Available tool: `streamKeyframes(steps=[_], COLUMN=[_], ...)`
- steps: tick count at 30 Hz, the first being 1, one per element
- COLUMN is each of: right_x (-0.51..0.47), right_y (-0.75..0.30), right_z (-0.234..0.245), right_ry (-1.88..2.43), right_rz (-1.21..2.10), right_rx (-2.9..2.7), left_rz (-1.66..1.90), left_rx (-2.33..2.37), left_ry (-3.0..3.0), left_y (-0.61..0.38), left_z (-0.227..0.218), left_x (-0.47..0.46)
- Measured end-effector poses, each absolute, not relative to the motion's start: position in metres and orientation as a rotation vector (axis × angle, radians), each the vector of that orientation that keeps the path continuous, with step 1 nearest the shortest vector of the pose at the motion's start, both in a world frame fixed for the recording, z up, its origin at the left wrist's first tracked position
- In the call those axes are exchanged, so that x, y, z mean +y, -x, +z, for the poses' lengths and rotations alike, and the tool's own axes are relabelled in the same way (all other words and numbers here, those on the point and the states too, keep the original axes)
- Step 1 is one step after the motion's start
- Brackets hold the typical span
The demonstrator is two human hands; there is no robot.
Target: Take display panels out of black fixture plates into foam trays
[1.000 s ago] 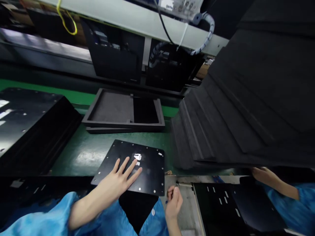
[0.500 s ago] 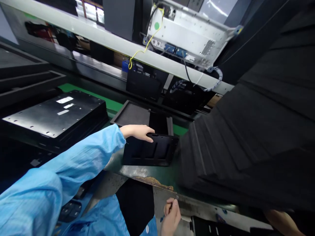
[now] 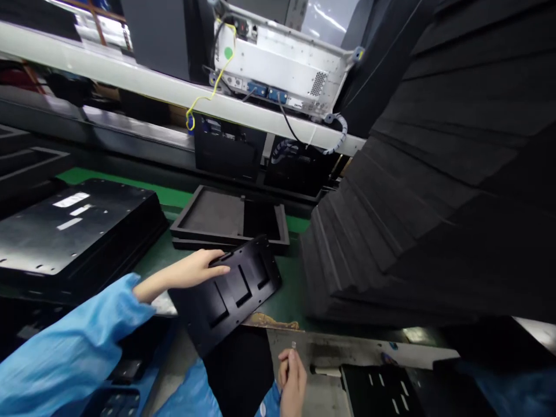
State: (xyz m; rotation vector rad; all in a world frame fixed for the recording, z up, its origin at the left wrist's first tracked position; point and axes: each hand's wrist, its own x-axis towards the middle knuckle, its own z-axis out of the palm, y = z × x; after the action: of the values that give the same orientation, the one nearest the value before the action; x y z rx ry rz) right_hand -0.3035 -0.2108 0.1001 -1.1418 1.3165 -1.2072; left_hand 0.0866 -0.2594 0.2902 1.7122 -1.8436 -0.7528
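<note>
My left hand grips a black rectangular panel by its upper edge, thumb on the near face. The panel has several raised or recessed rectangles and small holes along its edges. It tilts over the front edge of the green workbench. Low in the view, my right hand is closed in a pinch, with a tiny pale, clear-looking piece at its fingertips. Behind the panel lies a dark grey foam tray with a black piece in its right part.
Stacked black panels stand at left. A tall pile of black foam sheets fills the right. Beyond the bench is a white metal unit with cables on a rail. A blurred blue sleeve shows at lower right.
My left hand has brought the black panel off the bench beside the foam tray, nearer to me and tilted. My right hand stays pinched. The view has shifted right.
</note>
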Motion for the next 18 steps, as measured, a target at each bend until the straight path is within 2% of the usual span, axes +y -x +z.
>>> streamKeyframes(steps=[6,11,18], right_x=[-0.208,-0.213,-0.234], right_y=[0.304,0.299,0.275], right_z=[0.101,0.101,0.111], right_ry=[1.049,1.021,1.089], right_rz=[-1.127,-1.065,-1.044], right_rx=[1.350,1.347,1.313], left_rz=[-0.803,-0.915,-0.621], left_rx=[-1.511,-0.979,-0.268], left_ry=[-1.880,-2.097,-2.287], left_y=[-0.085,-0.080,-0.061], left_z=[0.282,0.256,0.210], left_x=[-0.131,0.002,0.125])
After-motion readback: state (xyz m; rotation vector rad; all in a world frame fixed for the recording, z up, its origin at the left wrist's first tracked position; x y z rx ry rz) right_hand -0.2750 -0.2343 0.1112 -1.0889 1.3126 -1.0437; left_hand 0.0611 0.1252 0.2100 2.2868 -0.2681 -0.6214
